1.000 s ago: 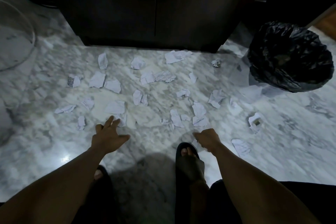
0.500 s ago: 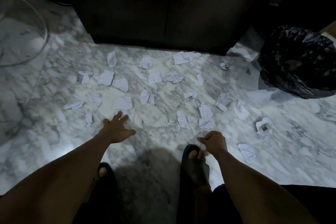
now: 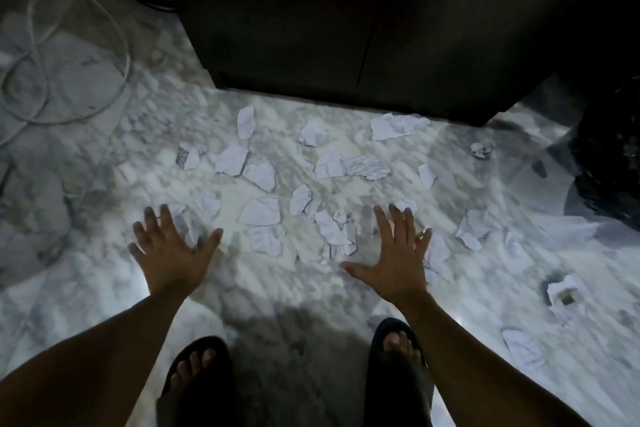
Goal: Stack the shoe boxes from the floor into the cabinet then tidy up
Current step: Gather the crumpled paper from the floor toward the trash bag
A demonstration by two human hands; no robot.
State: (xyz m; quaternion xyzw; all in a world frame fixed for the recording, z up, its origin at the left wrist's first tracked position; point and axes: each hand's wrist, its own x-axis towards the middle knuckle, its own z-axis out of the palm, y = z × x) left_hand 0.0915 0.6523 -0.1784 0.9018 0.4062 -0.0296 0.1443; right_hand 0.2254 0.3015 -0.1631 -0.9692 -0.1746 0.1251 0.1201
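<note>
Marble floor (image 3: 104,288), left hand (image 3: 169,253) splayed, right hand (image 3: 394,267) splayed

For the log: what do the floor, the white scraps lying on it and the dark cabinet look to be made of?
Floor: polished marble or marble-look tile; it is white with grey veins and shows glossy glare spots.
Scraps: thin paper, torn and creased, some pieces bearing print.
Cabinet: probably dark wood or laminate with a matt finish. A vertical door seam shows, but it is too dim to see any grain.

white cable (image 3: 126,52) lying looped at far left on floor | marble floor (image 3: 277,288) showing grey veins, glaring in patches | left sandal (image 3: 207,399) and right sandal (image 3: 391,385), black, standing side by side at bottom edge
</note>
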